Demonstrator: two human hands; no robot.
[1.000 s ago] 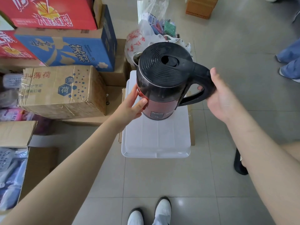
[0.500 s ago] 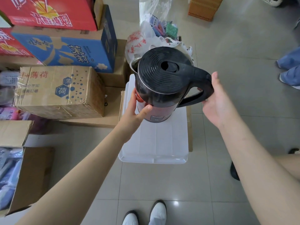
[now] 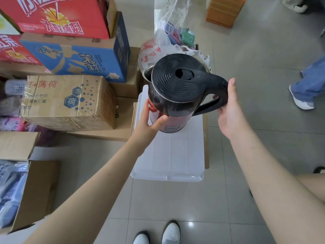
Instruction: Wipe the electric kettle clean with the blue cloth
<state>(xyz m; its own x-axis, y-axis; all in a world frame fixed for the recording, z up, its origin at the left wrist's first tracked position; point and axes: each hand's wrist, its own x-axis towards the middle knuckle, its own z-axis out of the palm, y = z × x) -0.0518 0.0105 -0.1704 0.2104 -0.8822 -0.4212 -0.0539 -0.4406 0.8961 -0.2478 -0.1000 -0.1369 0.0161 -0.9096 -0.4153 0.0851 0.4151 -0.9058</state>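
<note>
The electric kettle [image 3: 175,88] has a ribbed black lid, a black handle and a red body. It stands at the far end of a clear plastic box lid [image 3: 168,155]. My left hand [image 3: 149,120] cups the kettle's red left side, thumb across the front. My right hand [image 3: 228,110] is wrapped around the black handle on the right. No blue cloth shows in either hand or anywhere near the kettle.
Stacked cardboard boxes [image 3: 68,101] crowd the left, with an open carton [image 3: 29,191] at the lower left. Plastic bags of goods [image 3: 168,41] sit right behind the kettle. An orange crate [image 3: 223,11] stands far back. Another person's legs [image 3: 306,88] are at the right; my shoes [image 3: 170,233] below.
The kettle has come down a little toward the box lid and sits lower in my hands. Both hands keep the same hold on it.
</note>
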